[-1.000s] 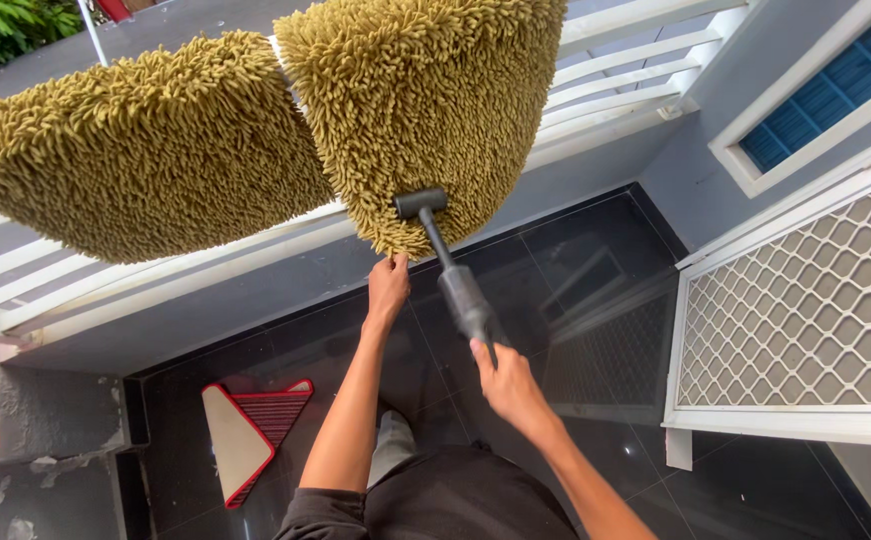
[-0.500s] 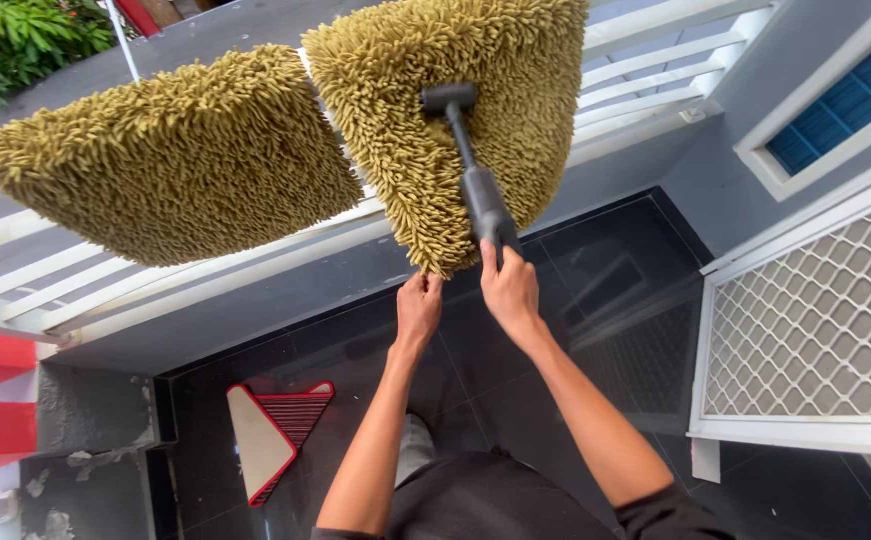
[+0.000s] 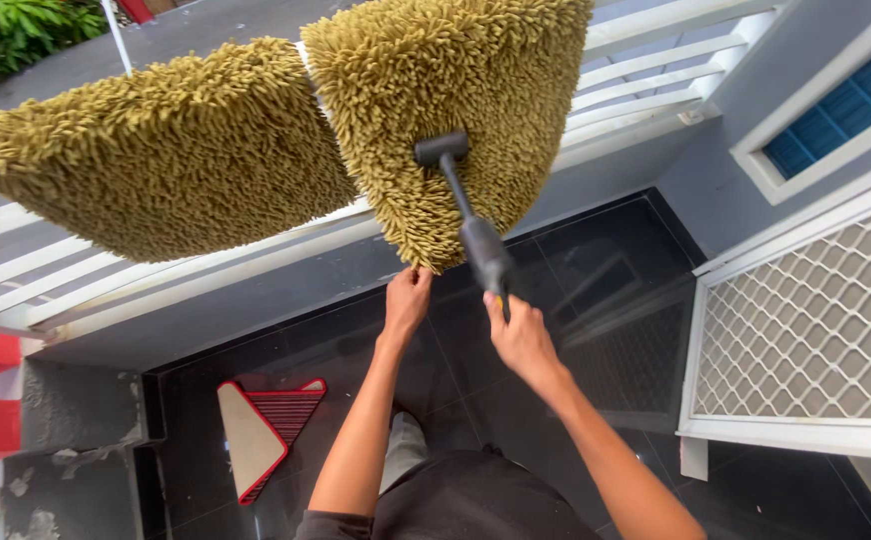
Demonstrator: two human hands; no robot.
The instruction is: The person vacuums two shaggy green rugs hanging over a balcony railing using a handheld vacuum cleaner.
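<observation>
Two shaggy olive-yellow mats hang over a white railing (image 3: 646, 60). My left hand (image 3: 408, 297) pinches the bottom edge of the right mat (image 3: 456, 90). My right hand (image 3: 522, 335) grips the handle of a dark grey handheld vacuum (image 3: 476, 235). Its nozzle head presses against the lower middle of the right mat. The left mat (image 3: 166, 150) hangs beside it, untouched.
A black tiled floor (image 3: 596, 290) lies below. A red-trimmed triangular mat (image 3: 261, 435) rests on the floor at left. A white diamond-mesh gate (image 3: 806, 330) stands at right, with a grey wall and blue window (image 3: 836, 95) above it.
The vacuum head slid up the right mat, then back down toward its lower part. My right hand moved down with it. My left hand kept hold of the mat's bottom edge.
</observation>
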